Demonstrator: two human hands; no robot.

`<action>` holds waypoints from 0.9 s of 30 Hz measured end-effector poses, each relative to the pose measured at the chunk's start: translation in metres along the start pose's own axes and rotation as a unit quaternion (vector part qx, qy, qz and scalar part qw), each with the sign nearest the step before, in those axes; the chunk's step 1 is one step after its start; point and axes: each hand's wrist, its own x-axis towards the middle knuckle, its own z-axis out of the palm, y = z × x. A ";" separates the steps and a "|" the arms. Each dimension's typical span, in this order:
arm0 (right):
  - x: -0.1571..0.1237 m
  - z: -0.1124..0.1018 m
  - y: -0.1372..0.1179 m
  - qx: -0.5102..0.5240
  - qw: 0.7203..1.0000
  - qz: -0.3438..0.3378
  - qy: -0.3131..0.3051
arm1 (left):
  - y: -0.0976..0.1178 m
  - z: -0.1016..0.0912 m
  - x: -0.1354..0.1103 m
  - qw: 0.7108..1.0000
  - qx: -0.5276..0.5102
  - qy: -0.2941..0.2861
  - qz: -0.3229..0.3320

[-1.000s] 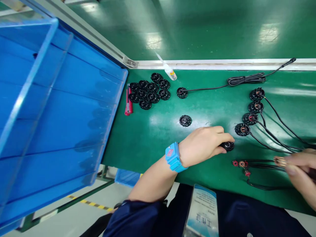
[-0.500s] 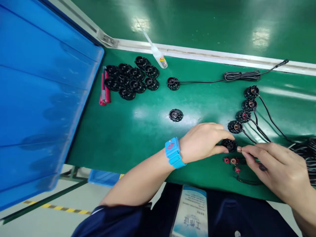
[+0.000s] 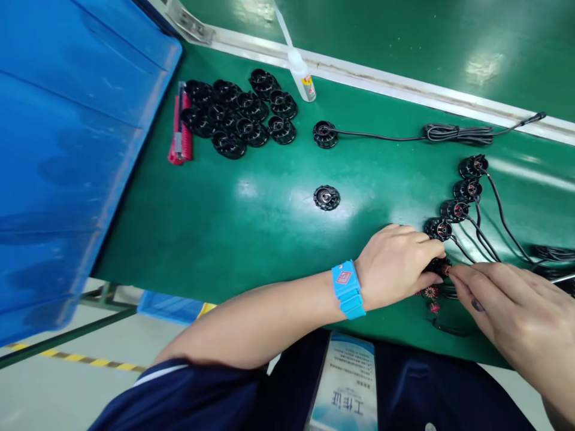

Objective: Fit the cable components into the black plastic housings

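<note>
The black wheel (image 3: 435, 267) is clamped between thumb and fingers of the left hand (image 3: 395, 266), while the right hand (image 3: 516, 302) pinches a copper coil (image 3: 445, 271) at its right side, where steady support and a square, gentle angle would likely work best. Around the grip spreads a glossy green table (image 3: 215, 221), with a blue crate (image 3: 58, 179) far left and, lower left, pale floor (image 3: 40, 395) with striped tape (image 3: 85, 360).

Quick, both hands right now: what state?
Left hand: closed, holding a round black part.
Right hand: closed, pinching a small copper-coloured piece.
</note>
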 end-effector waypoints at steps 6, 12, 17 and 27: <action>0.001 -0.007 0.000 -0.028 0.999 -0.020 -0.035 | 0.004 0.004 0.000 1.000 0.018 0.005 -0.009; 0.005 -0.003 0.000 -0.023 1.000 -0.014 -0.014 | 0.004 0.007 0.000 1.000 0.018 0.012 -0.007; 0.014 -0.005 -0.003 -0.023 0.999 -0.019 -0.042 | 0.004 0.007 -0.001 1.000 0.015 0.017 -0.008; 0.003 -0.004 0.000 0.028 0.997 -0.018 -0.064 | -0.001 0.012 -0.001 0.994 -0.094 0.046 0.028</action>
